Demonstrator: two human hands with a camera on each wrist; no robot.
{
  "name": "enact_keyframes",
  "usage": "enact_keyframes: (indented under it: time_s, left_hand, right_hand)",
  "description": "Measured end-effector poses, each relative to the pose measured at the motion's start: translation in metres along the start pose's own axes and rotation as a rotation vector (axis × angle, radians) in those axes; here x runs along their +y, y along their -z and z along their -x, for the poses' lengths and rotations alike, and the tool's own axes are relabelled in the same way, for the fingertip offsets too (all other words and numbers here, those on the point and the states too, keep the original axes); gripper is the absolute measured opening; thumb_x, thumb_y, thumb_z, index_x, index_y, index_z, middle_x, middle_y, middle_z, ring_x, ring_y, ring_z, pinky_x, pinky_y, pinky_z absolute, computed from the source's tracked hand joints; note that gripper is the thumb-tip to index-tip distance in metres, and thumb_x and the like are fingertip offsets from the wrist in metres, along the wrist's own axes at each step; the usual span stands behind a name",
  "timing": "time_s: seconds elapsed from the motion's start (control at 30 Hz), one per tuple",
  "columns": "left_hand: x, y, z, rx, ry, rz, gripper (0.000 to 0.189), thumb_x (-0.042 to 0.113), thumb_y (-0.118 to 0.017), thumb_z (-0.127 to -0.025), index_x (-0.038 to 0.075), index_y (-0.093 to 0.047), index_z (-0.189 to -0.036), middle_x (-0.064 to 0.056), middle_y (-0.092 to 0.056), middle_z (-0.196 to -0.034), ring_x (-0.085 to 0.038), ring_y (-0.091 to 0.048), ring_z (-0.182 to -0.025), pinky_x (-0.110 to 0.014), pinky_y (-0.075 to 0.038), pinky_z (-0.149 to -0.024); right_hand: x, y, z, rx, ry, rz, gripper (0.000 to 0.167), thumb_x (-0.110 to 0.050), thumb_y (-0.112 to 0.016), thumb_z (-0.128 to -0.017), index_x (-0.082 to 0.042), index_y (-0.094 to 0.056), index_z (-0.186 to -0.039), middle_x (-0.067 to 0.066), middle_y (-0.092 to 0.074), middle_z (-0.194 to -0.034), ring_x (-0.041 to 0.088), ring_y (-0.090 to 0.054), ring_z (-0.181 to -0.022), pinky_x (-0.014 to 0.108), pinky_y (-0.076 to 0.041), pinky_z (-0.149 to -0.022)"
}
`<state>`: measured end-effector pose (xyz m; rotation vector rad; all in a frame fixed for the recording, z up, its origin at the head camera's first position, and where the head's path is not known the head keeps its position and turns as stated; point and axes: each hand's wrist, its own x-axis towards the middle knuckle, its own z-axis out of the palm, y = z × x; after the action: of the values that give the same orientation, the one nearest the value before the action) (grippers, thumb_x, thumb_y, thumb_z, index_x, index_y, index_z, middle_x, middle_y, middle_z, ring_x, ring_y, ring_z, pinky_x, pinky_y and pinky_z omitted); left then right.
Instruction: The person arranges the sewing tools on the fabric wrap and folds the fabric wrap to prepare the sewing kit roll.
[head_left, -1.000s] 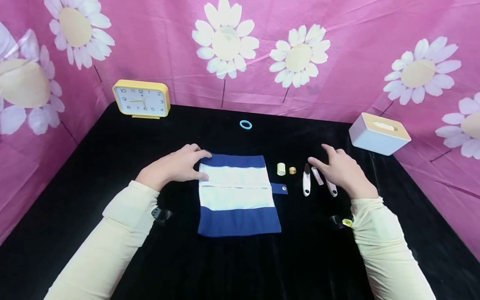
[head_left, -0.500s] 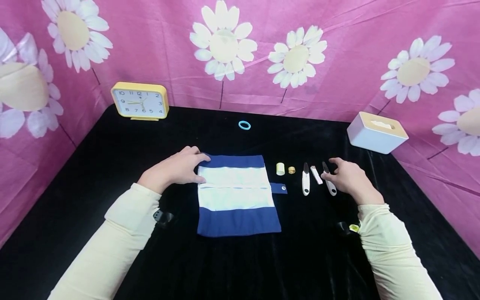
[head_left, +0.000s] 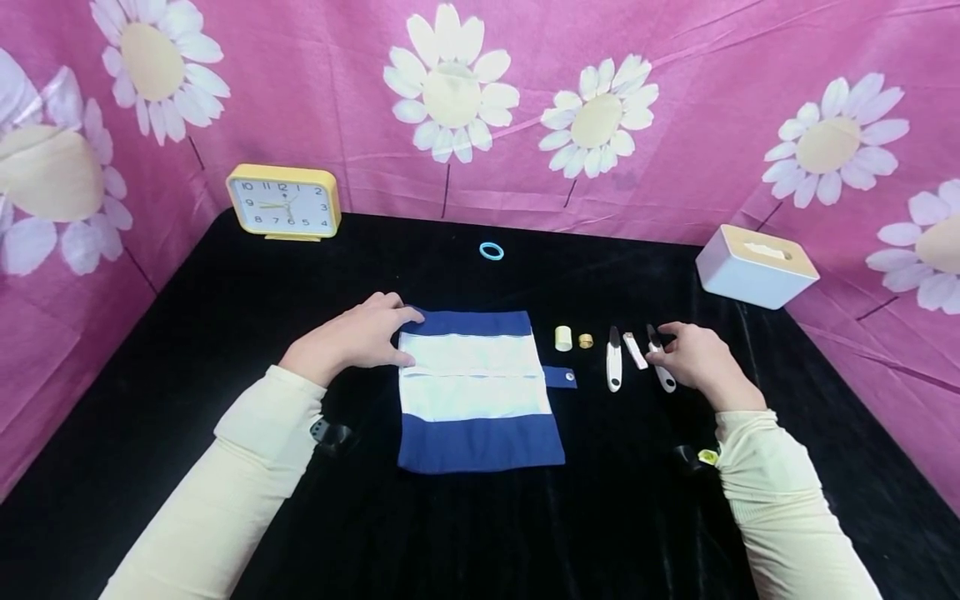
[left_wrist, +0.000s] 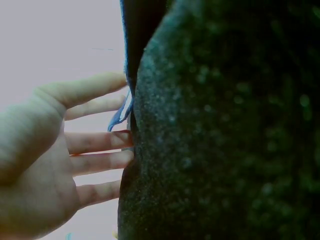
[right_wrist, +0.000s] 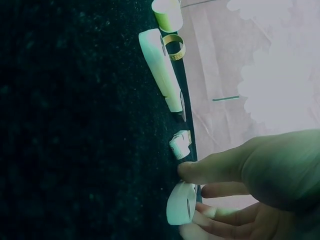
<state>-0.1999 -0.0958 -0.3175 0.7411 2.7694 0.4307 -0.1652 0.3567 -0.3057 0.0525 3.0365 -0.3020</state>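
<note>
At the lower left of the head view, the left sleeve (head_left: 198,500) is plain cream cloth with a broad, folded-looking cuff that leaves the left hand (head_left: 356,336) bare, and a small dark device (head_left: 330,436) sits by the wrist. At the lower right, the matching right sleeve (head_left: 787,508) is bunched into fine creases below the bare right hand (head_left: 701,360), beside a black wrist piece (head_left: 686,460) with a bright yellow-green part (head_left: 708,457).

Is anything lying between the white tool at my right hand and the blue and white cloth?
Yes. Leftward from your right hand, before the cloth: a small pale clipper, a second white tool, a gold ring, a pale cylinder, and the cloth's own blue strap.
</note>
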Motion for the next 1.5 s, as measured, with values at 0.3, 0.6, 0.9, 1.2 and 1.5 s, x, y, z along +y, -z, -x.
enact_keyframes:
  time_s: [0.3, 0.6, 0.9, 1.2, 1.5]
  left_hand:
    - [0.002, 0.001, -0.002, -0.002, -0.005, 0.002, 0.061, 0.032, -0.076, -0.09, 0.012, -0.056, -0.144, -0.017, -0.052, -0.14, -0.031, -0.045, -0.123, -0.051, -0.045, -0.104]
    - [0.002, 0.001, -0.002, -0.018, 0.004, -0.008, 0.062, 0.034, -0.076, -0.09, 0.013, -0.055, -0.145, -0.017, -0.051, -0.141, -0.032, -0.045, -0.124, -0.052, -0.045, -0.105]
    - [0.001, 0.002, 0.0, -0.015, 0.012, -0.008, 0.062, 0.034, -0.075, -0.091, 0.013, -0.055, -0.145, -0.017, -0.051, -0.142, -0.032, -0.045, -0.124, -0.052, -0.045, -0.104]
    - [0.002, 0.001, 0.0, -0.009, 0.016, -0.008, 0.062, 0.034, -0.076, -0.09, 0.013, -0.055, -0.144, -0.016, -0.051, -0.141, -0.032, -0.045, -0.124, -0.052, -0.045, -0.104]
    - [0.003, 0.0, 0.0, -0.004, 0.013, -0.011, 0.062, 0.034, -0.077, -0.089, 0.013, -0.056, -0.144, -0.016, -0.052, -0.14, -0.031, -0.045, -0.123, -0.051, -0.045, -0.104]
  right_hand:
    - [0.002, 0.002, -0.001, 0.008, 0.011, -0.002, 0.054, -0.023, -0.069, -0.087, 0.008, -0.058, -0.13, 0.022, -0.075, -0.102, 0.049, -0.063, -0.107, 0.061, -0.047, -0.09]
    - [-0.008, 0.009, -0.002, 0.023, 0.025, -0.008, 0.054, -0.023, -0.068, -0.09, 0.006, -0.056, -0.133, 0.023, -0.074, -0.103, 0.049, -0.062, -0.109, 0.062, -0.045, -0.093]
    - [-0.037, 0.018, -0.008, 0.048, 0.066, -0.024, 0.054, -0.025, -0.069, -0.09, 0.005, -0.057, -0.133, 0.021, -0.074, -0.103, 0.044, -0.065, -0.104, 0.06, -0.045, -0.093]
    - [-0.068, 0.021, -0.012, 0.073, 0.066, -0.089, 0.054, -0.025, -0.069, -0.089, 0.002, -0.058, -0.135, 0.021, -0.074, -0.106, 0.039, -0.067, -0.103, 0.057, -0.046, -0.094]
    - [-0.102, 0.015, -0.018, 0.047, 0.051, -0.17, 0.054, -0.026, -0.069, -0.09, 0.0, -0.059, -0.136, 0.02, -0.074, -0.106, 0.027, -0.07, -0.085, 0.044, -0.053, -0.081]
